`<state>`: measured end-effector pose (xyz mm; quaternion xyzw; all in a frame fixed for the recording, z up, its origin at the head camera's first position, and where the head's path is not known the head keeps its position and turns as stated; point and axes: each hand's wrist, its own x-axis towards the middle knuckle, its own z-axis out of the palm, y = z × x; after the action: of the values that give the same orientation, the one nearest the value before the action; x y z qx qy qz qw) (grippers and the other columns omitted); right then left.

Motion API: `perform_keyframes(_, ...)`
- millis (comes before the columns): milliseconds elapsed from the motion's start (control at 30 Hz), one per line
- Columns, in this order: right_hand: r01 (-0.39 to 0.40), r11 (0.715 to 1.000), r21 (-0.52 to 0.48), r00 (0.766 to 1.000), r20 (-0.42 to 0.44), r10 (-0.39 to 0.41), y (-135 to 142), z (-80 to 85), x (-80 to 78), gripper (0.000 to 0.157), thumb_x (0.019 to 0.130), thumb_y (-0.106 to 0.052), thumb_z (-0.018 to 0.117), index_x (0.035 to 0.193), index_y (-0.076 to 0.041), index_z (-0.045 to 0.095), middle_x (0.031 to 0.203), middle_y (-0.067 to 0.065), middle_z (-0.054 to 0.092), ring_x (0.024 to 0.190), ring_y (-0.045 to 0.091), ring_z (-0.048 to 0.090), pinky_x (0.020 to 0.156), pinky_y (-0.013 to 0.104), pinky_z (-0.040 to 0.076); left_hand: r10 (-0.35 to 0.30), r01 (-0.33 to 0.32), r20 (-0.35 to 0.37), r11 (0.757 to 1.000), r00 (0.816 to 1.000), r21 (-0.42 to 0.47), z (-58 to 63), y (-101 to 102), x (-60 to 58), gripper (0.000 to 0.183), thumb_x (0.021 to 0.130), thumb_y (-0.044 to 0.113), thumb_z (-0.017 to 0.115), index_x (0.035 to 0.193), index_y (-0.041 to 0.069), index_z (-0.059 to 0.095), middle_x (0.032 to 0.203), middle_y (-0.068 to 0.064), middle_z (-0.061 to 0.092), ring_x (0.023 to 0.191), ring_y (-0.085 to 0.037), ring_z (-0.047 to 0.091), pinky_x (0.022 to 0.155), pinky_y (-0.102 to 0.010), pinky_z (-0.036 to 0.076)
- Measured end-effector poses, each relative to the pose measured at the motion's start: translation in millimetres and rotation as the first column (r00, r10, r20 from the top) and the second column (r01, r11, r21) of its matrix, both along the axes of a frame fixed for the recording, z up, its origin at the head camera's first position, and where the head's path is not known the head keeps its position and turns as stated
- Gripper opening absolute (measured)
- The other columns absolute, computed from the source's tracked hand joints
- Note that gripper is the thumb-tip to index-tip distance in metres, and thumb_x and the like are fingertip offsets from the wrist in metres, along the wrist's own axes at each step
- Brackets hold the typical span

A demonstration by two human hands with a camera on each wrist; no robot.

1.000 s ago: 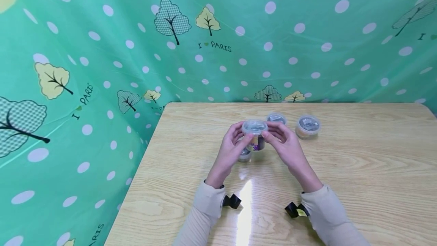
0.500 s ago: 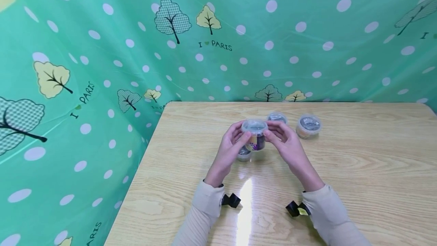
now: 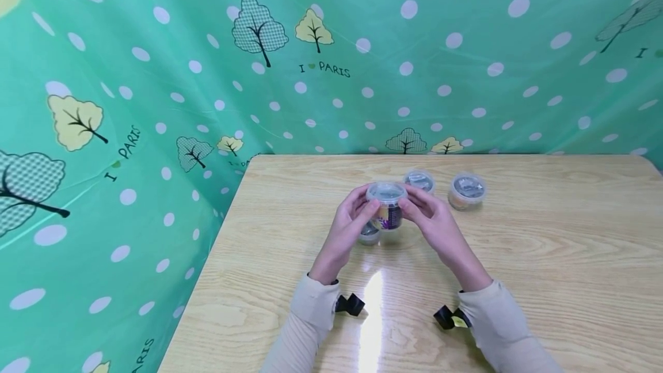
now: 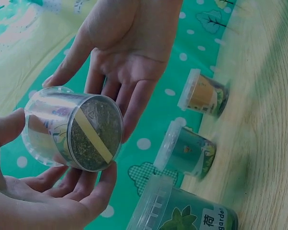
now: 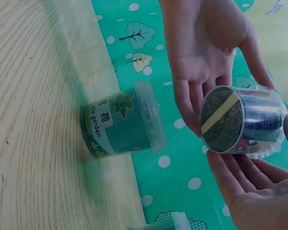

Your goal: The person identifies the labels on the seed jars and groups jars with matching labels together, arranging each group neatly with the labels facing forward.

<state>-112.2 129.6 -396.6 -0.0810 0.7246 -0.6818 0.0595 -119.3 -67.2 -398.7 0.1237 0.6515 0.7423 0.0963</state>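
A clear plastic tub (image 3: 387, 207) with a lid is held up above the table by both hands. Its wrap-around label is dark with purple print on the side facing the head camera. Through the base, in the left wrist view, dark soil-like filling (image 4: 91, 143) and a pale yellow strip (image 4: 93, 136) show. My left hand (image 3: 346, 224) grips the left side, thumb in front and fingers behind. On the opposite side my right hand (image 3: 436, 222) holds it the same way. Partly hidden behind my left hand, a similar tub (image 3: 369, 236) stands on the table.
Two more lidded tubs stand farther back on the table, one (image 3: 419, 181) partly behind my right hand, another (image 3: 467, 191) to its right. A green-labelled tub (image 5: 117, 120) looms close in the right wrist view. A green dotted cloth (image 3: 331, 108) hangs behind the wooden table (image 3: 559, 258).
The held tub has turned slightly, so more of its dark label faces the head camera than a second ago. Both hands stay in nearly the same place.
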Motion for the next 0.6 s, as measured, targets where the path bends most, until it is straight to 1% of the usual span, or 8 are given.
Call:
perform_keyframes(67,0.007,1.0,-0.008,1.0,-0.008,-0.007,-0.1,0.3,0.8,0.055,0.103,-0.03,0.054,0.148,-0.002,0.041,0.147,0.021,0.049,0.125,0.018,0.057,0.097,0.017,0.05,0.002,-0.002,0.003,1.0,1.0,-0.001,0.2,-0.2,0.2,0.049,0.101,0.023,0.056,0.145,0.006,0.044,0.142,-0.013,0.05,0.132,-0.025,0.048,0.113,-0.036,0.041)
perform_keyframes(167,0.019,1.0,-0.012,1.0,-0.021,-0.02,-0.5,0.6,1.5,0.055,0.103,-0.029,0.055,0.148,-0.002,0.042,0.146,0.02,0.05,0.127,0.021,0.055,0.097,0.016,0.049,0.015,-0.015,0.011,1.0,1.0,-0.003,1.0,-0.2,0.7,0.049,0.1,0.024,0.058,0.145,0.008,0.045,0.14,-0.013,0.051,0.131,-0.024,0.05,0.112,-0.035,0.042)
perform_keyframes(267,0.036,0.999,-0.013,0.999,-0.028,-0.036,-1.2,0.9,2.1,0.054,0.102,-0.029,0.056,0.148,-0.002,0.042,0.144,0.019,0.051,0.128,0.023,0.054,0.097,0.016,0.049,0.036,-0.036,0.02,0.999,0.999,-0.004,2.1,0.3,1.6,0.049,0.1,0.023,0.059,0.144,0.008,0.046,0.139,-0.013,0.052,0.13,-0.025,0.052,0.111,-0.034,0.044)
perform_keyframes(467,0.065,0.997,-0.031,0.998,-0.017,-0.065,-2.5,0.9,2.6,0.056,0.101,-0.028,0.059,0.147,-0.001,0.042,0.144,0.018,0.051,0.126,0.018,0.053,0.098,0.016,0.049,0.095,-0.094,0.026,0.995,0.995,-0.026,4.1,3.2,3.3,0.048,0.099,0.023,0.061,0.142,0.008,0.048,0.137,-0.013,0.055,0.127,-0.025,0.054,0.108,-0.034,0.046)
perform_keyframes(600,0.083,0.996,-0.034,0.996,-0.014,-0.084,-2.7,1.8,3.2,0.057,0.1,-0.028,0.059,0.146,0.0,0.042,0.143,0.018,0.051,0.129,0.024,0.052,0.097,0.015,0.049,0.118,-0.118,0.015,0.992,0.993,-0.04,5.3,4.9,3.4,0.046,0.099,0.023,0.062,0.14,0.008,0.05,0.135,-0.012,0.056,0.125,-0.024,0.055,0.108,-0.035,0.046)
